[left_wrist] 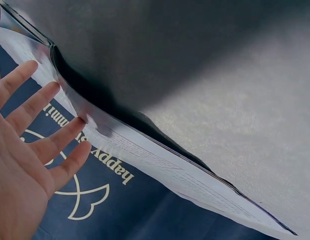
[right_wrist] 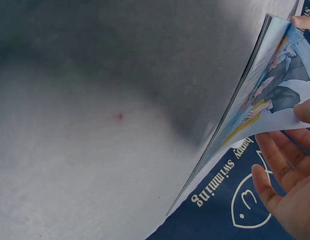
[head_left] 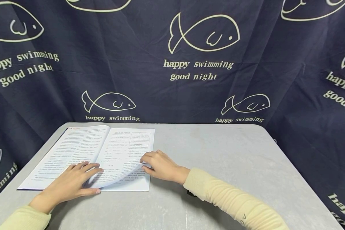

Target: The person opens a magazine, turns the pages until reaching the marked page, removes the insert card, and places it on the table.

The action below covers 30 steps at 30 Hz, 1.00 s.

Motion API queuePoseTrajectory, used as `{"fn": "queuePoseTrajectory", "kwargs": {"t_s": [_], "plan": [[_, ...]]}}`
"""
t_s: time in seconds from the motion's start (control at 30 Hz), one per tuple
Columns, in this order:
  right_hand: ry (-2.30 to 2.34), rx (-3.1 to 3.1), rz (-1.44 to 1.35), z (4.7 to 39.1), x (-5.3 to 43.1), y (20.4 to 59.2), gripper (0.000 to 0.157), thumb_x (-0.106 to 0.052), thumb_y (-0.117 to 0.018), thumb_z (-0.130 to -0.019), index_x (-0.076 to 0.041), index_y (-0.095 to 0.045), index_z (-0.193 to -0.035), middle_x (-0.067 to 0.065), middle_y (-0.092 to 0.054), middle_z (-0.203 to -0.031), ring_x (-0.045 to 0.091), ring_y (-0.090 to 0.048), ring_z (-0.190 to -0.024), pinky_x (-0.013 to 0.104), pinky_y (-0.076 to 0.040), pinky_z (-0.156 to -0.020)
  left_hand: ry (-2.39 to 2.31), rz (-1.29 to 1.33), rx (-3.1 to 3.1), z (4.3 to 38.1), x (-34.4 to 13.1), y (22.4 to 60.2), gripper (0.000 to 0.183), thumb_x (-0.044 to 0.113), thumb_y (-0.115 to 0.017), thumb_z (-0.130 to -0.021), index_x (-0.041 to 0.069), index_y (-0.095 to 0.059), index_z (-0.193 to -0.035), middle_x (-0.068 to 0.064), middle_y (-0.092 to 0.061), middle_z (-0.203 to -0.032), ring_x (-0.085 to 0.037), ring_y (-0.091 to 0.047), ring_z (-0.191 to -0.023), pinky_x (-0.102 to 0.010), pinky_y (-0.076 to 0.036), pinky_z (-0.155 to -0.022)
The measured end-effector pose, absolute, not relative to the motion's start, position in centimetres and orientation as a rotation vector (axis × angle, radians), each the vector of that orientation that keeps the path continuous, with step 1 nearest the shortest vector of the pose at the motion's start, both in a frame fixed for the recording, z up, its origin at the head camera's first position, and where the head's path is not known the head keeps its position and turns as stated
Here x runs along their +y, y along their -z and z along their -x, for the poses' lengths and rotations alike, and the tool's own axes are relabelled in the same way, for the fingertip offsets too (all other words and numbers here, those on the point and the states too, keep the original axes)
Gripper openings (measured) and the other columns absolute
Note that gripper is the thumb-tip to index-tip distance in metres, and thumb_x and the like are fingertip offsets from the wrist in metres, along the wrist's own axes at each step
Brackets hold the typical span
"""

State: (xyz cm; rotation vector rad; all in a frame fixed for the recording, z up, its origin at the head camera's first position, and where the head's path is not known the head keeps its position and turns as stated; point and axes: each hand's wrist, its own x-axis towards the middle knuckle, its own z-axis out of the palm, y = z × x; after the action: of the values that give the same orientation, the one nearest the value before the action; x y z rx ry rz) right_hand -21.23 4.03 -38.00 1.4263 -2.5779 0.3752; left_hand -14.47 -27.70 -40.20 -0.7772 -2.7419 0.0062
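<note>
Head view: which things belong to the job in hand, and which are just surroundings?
Part of the job:
- open book
- lifted page, its lower corner raised
- right hand, pinching that page
- left hand, fingers spread over the book's lower middle

Just surroundings:
- grey table under the book
- dark blue fish-print cloth behind it

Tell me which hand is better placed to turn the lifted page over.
The right hand, most likely: it pinches the page near its outer edge, holding that side raised. The left hand lies near the fold of the book, fingers spread, away from that edge.
</note>
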Motion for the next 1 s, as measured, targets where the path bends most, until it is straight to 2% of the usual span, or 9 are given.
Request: {"fn": "queuePoseTrajectory", "kwargs": {"t_s": [0.47, 0.8, 1.0], "plan": [[-0.387, -2.562, -1.414, 21.09, 4.03, 38.25, 0.021, -0.023, -0.056, -0.089, -0.012, -0.063, -0.105, -0.004, -0.066, -0.1, 0.005, -0.058, -0.085, 0.024, -0.042, -0.075, 0.001, 0.784, -2.726, 14.37, -27.85, 40.19, 0.047, 0.055, -0.066, -0.073, 0.022, -0.064, -0.107, -0.001, -0.062, -0.112, -0.032, -0.057, -0.103, -0.052, -0.043, -0.073], [-0.389, -2.594, -1.335, 20.61, 4.07, 38.05, 0.031, -0.024, -0.055, -0.088, -0.011, -0.056, -0.117, -0.001, -0.062, -0.115, 0.013, -0.058, -0.107, 0.028, -0.044, -0.086, 0.008, 0.745, -2.765, 14.42, -27.85, 40.22, 0.042, 0.051, -0.062, -0.078, 0.021, -0.064, -0.108, -0.001, -0.062, -0.113, -0.032, -0.057, -0.105, -0.053, -0.043, -0.076], [-0.454, -2.565, -1.3, 20.38, 4.26, 37.93, 0.038, -0.023, -0.056, -0.087, -0.01, -0.049, -0.123, 0.001, -0.057, -0.123, 0.014, -0.055, -0.109, 0.028, -0.045, -0.085, 0.008, 0.731, -2.756, 14.4, -27.98, 40.17, 0.041, 0.049, -0.063, -0.079, 0.02, -0.064, -0.109, -0.001, -0.062, -0.112, -0.029, -0.057, -0.105, -0.052, -0.044, -0.075]]}}
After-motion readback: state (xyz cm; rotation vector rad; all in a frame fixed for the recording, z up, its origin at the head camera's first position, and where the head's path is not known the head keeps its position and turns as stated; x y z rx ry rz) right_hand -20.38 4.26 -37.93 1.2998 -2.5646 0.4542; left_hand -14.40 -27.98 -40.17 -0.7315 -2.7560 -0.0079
